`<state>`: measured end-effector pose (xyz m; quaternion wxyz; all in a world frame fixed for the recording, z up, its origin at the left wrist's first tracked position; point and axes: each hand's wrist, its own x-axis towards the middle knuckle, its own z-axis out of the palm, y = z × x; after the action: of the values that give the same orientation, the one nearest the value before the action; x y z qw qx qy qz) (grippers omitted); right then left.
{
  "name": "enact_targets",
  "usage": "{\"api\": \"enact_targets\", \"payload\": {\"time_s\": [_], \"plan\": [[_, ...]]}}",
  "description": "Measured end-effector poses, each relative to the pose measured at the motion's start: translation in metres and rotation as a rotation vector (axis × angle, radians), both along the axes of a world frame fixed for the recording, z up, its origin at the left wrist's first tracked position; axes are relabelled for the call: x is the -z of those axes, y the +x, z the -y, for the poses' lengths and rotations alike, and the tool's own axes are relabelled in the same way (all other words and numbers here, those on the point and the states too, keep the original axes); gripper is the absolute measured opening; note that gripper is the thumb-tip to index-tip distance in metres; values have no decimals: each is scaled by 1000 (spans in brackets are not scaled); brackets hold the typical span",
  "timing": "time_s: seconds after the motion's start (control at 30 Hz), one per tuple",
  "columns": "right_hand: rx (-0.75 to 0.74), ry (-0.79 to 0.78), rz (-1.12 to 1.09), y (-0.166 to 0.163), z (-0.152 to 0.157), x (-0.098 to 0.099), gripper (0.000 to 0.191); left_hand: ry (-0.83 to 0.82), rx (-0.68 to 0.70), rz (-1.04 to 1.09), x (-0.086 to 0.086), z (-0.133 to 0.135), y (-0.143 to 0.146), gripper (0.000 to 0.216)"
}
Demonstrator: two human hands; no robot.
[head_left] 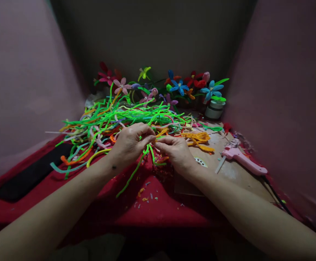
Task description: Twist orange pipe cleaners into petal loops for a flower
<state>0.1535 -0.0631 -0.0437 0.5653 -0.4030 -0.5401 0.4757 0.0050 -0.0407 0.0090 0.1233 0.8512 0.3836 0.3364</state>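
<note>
My left hand (132, 142) and my right hand (175, 149) meet over the near edge of a pile of pipe cleaners. Both are closed, thumbs against fingers, with the fingertips almost touching. An orange pipe cleaner (162, 133) shows at the pinch, partly hidden by the fingers. Just below the fingertips, green pipe cleaners (136, 173) hang or lie on the red cloth; whether they are held I cannot tell. Beyond the hands spreads the mostly green pipe cleaner pile (144, 115). Bent orange pipe cleaner loops (198, 139) lie right of my right hand.
Colourful pipe cleaner flowers (179, 87) stand along the back. A pink glue gun (245, 161) with a cord rests on a cardboard sheet (228, 181) at right, near a white jar (214, 109). A black flat case (32, 174) lies left on the red cloth (158, 210). Scraps litter the front.
</note>
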Motion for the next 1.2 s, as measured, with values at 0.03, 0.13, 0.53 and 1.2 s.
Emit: {"api": "enact_targets", "payload": {"time_s": [0.03, 0.13, 0.53, 1.2], "plan": [[-6, -4, -8, 0, 0, 0, 13, -10, 6, -13, 1, -1, 1, 15], [-21, -42, -56, -2, 0, 1, 15, -103, 18, -34, 1, -4, 2, 17], [-228, -274, -266, 1, 1, -1, 17, -538, 30, 261, -2, -1, -4, 13], [-259, -257, -107, 2, 2, -3, 5, -488, 225, 14, -9, -6, -13, 14]]}}
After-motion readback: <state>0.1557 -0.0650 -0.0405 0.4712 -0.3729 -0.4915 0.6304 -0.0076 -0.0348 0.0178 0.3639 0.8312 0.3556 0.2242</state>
